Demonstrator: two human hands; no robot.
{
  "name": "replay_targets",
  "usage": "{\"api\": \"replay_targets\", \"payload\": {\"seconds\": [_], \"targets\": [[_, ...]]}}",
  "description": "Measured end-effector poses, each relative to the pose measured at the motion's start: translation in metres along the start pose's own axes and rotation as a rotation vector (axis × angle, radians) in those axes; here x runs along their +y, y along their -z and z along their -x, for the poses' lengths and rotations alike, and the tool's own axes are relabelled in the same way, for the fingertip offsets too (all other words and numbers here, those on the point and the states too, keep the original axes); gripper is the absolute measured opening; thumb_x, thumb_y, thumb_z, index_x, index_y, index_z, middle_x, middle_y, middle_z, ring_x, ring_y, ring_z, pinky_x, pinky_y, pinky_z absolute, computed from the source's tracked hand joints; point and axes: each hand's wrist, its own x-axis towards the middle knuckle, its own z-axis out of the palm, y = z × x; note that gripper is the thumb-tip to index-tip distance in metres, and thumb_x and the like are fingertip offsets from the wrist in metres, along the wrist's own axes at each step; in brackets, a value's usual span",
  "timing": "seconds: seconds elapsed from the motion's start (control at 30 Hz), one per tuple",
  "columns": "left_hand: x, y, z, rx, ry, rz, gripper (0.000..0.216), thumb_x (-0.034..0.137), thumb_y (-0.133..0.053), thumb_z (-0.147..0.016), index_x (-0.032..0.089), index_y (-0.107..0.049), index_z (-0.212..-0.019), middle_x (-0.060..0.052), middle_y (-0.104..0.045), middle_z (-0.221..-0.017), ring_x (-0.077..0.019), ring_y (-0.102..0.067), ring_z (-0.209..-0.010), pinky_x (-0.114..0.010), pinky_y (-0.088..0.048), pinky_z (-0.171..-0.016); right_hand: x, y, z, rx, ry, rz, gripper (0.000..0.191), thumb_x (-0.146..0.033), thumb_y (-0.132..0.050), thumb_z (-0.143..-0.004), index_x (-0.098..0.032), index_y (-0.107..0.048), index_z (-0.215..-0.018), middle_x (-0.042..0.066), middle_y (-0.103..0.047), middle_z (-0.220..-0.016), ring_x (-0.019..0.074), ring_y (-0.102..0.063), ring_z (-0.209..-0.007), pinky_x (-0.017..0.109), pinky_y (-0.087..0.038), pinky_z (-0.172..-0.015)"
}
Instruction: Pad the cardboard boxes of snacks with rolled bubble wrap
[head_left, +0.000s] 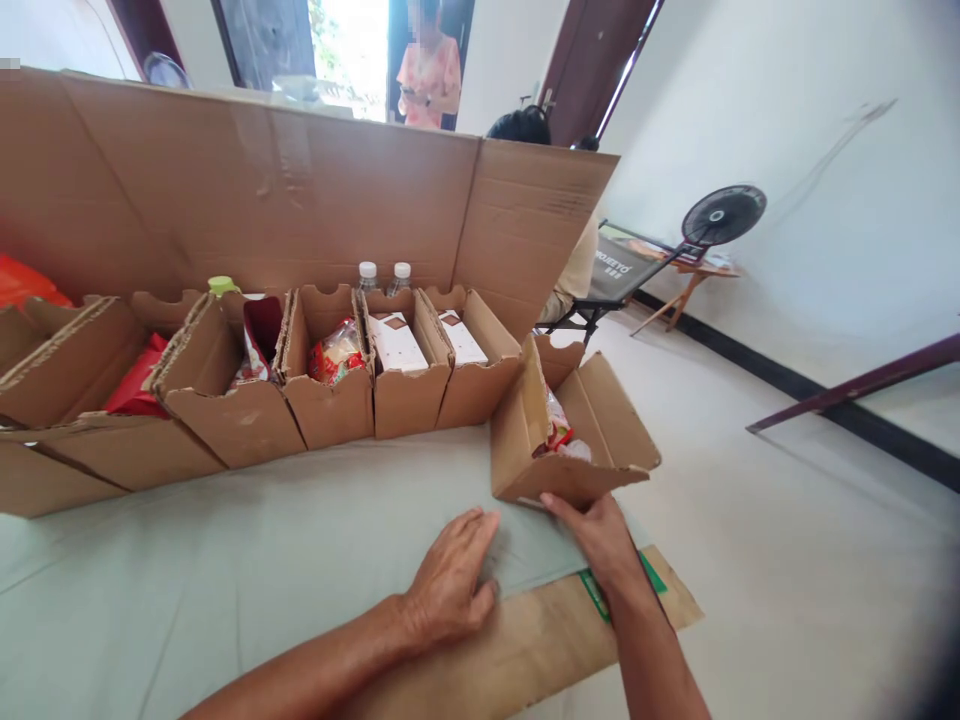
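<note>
My left hand point(450, 580) lies flat on the pale table cover, fingers stretched out, holding nothing. My right hand point(600, 535) reaches to the front edge of a small open cardboard box point(517, 440), with its fingertips touching the box's lower front edge. The box stands at the table's right end, tilted, with red-and-white snack packets point(559, 432) inside. Whether the right fingers grip the box edge or only press it is unclear.
A row of similar open cardboard boxes point(330, 400) holds snack packets, white cartons and two capped bottles point(382, 275). A tall cardboard sheet point(300, 190) stands behind them. A flat cardboard strip point(540, 640) lies at the table edge. Behind are a seated person, a standing person, a fan point(724, 215).
</note>
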Motion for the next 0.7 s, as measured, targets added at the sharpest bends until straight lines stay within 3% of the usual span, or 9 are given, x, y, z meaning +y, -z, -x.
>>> {"api": "replay_targets", "payload": {"seconds": [0.17, 0.33, 0.5, 0.7], "targets": [[0.001, -0.002, 0.013, -0.021, -0.049, -0.058, 0.071, 0.011, -0.058, -0.073, 0.016, -0.052, -0.144, -0.017, -0.064, -0.141, -0.0351, -0.050, -0.141, -0.061, -0.040, -0.118, -0.008, 0.013, -0.078, -0.181, -0.044, -0.032, 0.064, -0.043, -0.095, -0.049, -0.018, -0.072, -0.104, 0.010, -0.079, -0.106, 0.0324, -0.070, -0.105, 0.053, -0.052, -0.101], [0.008, 0.000, 0.007, 0.014, -0.058, -0.021, 0.051, 0.010, -0.060, -0.071, 0.016, -0.069, -0.121, -0.016, -0.071, -0.129, -0.0350, -0.059, -0.131, -0.062, -0.041, -0.116, -0.018, 0.014, -0.136, -0.277, -0.065, -0.023, 0.059, -0.035, -0.093, -0.044, -0.017, -0.074, -0.098, 0.008, -0.079, -0.101, 0.0304, -0.069, -0.102, 0.053, -0.049, -0.101], [0.005, -0.002, 0.005, 0.023, -0.069, 0.023, 0.046, 0.012, -0.061, -0.071, 0.015, -0.071, -0.116, -0.017, -0.073, -0.122, -0.0365, -0.061, -0.127, -0.063, -0.042, -0.113, -0.011, -0.004, -0.164, -0.320, -0.055, -0.051, 0.054, -0.032, -0.089, -0.046, -0.018, -0.072, -0.095, 0.008, -0.078, -0.100, 0.0294, -0.067, -0.103, 0.050, -0.048, -0.101], [-0.005, -0.009, 0.003, 0.023, -0.109, 0.022, 0.041, 0.015, -0.061, -0.074, 0.016, -0.072, -0.114, -0.017, -0.073, -0.120, -0.0357, -0.062, -0.125, -0.061, -0.044, -0.112, -0.004, -0.018, -0.168, -0.328, -0.051, -0.061, 0.045, -0.030, -0.081, -0.048, -0.020, -0.069, -0.090, 0.004, -0.078, -0.095, 0.0270, -0.067, -0.095, 0.047, -0.050, -0.096]]}}
